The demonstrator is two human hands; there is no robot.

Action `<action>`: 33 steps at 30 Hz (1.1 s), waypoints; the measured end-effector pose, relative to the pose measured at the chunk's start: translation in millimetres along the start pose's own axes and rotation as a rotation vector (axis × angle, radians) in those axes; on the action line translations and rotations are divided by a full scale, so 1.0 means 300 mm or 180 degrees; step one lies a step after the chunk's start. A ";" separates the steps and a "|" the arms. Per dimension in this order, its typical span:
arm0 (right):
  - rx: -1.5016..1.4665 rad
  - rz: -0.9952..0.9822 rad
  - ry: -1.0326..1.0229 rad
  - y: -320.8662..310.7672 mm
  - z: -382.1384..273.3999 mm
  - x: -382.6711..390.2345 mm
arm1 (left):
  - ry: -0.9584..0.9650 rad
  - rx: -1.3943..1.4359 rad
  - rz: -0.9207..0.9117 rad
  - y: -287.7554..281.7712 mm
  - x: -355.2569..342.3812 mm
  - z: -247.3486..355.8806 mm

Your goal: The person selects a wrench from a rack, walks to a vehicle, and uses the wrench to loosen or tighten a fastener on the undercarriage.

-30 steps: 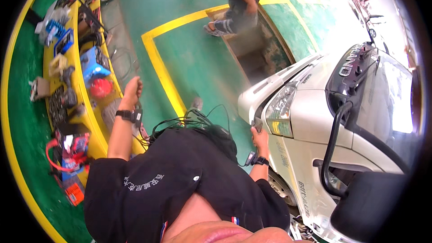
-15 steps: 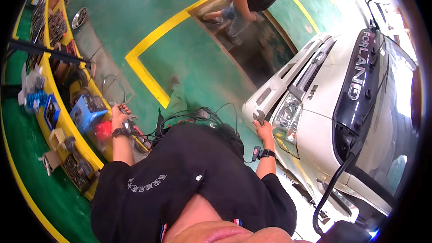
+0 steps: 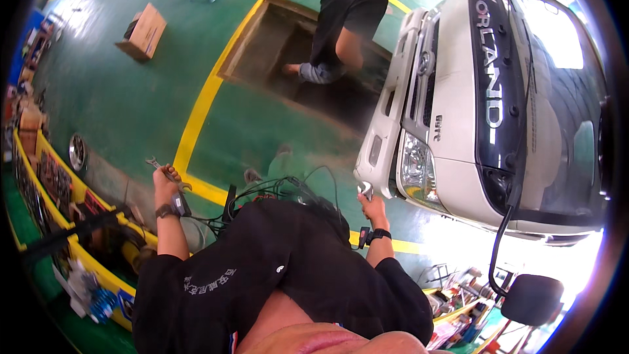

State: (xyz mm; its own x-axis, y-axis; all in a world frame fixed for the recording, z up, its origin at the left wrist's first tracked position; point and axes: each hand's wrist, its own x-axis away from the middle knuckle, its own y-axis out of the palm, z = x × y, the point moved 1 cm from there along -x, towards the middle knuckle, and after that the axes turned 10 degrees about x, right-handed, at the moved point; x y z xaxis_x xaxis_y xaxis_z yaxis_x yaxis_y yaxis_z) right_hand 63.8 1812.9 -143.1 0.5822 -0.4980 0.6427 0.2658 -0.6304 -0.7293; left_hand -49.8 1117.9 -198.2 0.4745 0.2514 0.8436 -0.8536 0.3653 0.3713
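A wrench is held tight in the left hand, raised beside the yellow floor line. A small metal tool is gripped in the right hand, near the white truck bumper. No work on the truck is seen started.

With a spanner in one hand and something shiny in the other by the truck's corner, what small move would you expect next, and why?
Probably a short reach of the right hand toward the white truck. It holds a small shiny tool just short of the bumper corner, beside the headlight. The left hand holds a wrench out over the green floor, away from the truck, so it looks like the spare.
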 end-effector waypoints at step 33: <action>0.0052 0.1075 0.0703 0.173 -0.559 -0.257 | -0.0913 -0.1349 -0.0617 1.548 -0.894 0.139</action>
State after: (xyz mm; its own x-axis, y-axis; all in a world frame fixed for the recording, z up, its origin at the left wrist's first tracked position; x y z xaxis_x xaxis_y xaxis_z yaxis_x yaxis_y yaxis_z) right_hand -96.1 1718.8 -191.2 0.4601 -0.7927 0.3999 0.1010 -0.4008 -0.9106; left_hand -582.6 1182.6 -235.8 0.4862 -0.0893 0.8693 -0.5669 0.7248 0.3915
